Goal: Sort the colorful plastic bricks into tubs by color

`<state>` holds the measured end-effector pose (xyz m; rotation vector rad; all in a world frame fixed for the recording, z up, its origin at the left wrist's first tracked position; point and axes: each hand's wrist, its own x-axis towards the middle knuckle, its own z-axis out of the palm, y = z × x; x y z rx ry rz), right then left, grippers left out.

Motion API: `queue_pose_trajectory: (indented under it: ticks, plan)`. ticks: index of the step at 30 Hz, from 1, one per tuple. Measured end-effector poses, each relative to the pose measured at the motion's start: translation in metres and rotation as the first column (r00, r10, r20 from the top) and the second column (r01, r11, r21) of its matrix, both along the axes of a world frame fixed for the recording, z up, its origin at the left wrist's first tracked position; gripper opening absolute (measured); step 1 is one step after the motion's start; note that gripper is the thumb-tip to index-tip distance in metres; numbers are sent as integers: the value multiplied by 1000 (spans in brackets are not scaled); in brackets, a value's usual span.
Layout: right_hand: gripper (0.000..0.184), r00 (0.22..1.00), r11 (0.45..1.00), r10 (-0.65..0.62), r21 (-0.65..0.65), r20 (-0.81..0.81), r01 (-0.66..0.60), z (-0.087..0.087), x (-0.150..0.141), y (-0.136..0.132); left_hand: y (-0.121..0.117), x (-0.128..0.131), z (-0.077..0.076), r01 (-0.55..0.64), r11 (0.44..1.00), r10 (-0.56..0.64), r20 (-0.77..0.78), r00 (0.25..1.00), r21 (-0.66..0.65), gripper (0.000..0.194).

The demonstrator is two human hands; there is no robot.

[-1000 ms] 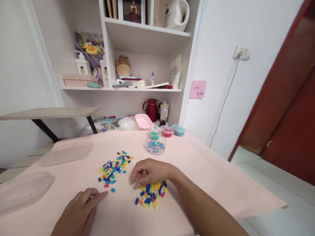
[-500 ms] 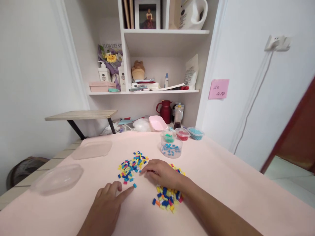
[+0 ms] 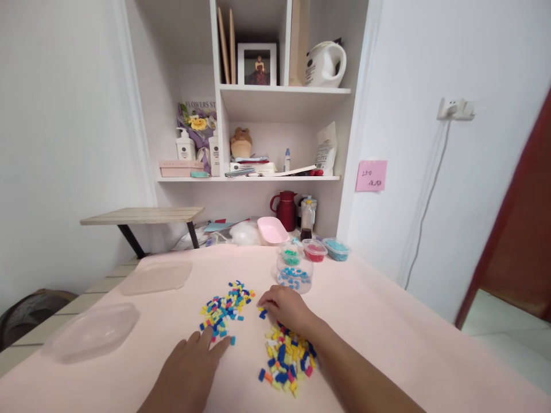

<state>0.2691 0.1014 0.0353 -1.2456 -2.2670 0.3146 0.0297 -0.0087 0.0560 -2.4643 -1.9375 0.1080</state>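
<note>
Small coloured building bricks lie in two piles on the pink tabletop: a left pile point(image 3: 224, 310) and a right pile point(image 3: 286, 361), mixing yellow, blue, white and a few red and orange. My left hand point(image 3: 189, 364) reaches in from the lower left with fingers spread, its fingertips at the near edge of the left pile. A single light-blue brick point(image 3: 233, 340) sits at the tip of its thumb. Palm down, my right hand point(image 3: 286, 308) lies above the right pile, fingers bent. A few dark-blue and yellow bricks point(image 3: 262, 313) are at its fingertips, on the table. Its thumb is hidden.
Behind the piles stand a round clear tub with blue bricks point(image 3: 295, 280), one with green bricks point(image 3: 291, 254), and boxes of red point(image 3: 314, 250) and light-blue point(image 3: 336, 249) pieces. Two clear plastic lids or trays point(image 3: 92, 328) lie left. Shelves point(image 3: 279, 89) rise at the back.
My right hand has drawn back from the left pile towards the right one, with a few bricks at its fingertips. My left fingers have reached the left pile's edge. The view has tilted up.
</note>
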Motion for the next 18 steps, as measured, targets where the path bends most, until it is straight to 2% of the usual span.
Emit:
queue_pose_trajectory:
  ticks: [5, 9, 12, 15, 18]
  plan:
    - [41, 998, 997, 47, 67, -36, -45, -3, 3, 6, 9, 25, 1, 34, 998, -33, -20, 999, 56, 56]
    - [33, 989, 990, 137, 36, 50, -139, 0, 6, 6, 11, 44, -2, 75, 994, -75, 9, 997, 80, 53]
    - [31, 984, 987, 161, -38, 79, -159, 5, 10, 4, 9, 51, -11, 40, 989, -46, 38, 998, 140, 59]
    - [30, 982, 981, 171, -111, 81, -161, 12, 15, 2, 8, 51, -18, -13, 984, -12, 141, 990, 177, 54]
    - [33, 991, 982, 131, -144, 34, -125, 16, 16, -1, 9, 44, -19, -126, 975, 55, 350, 935, 184, 48]
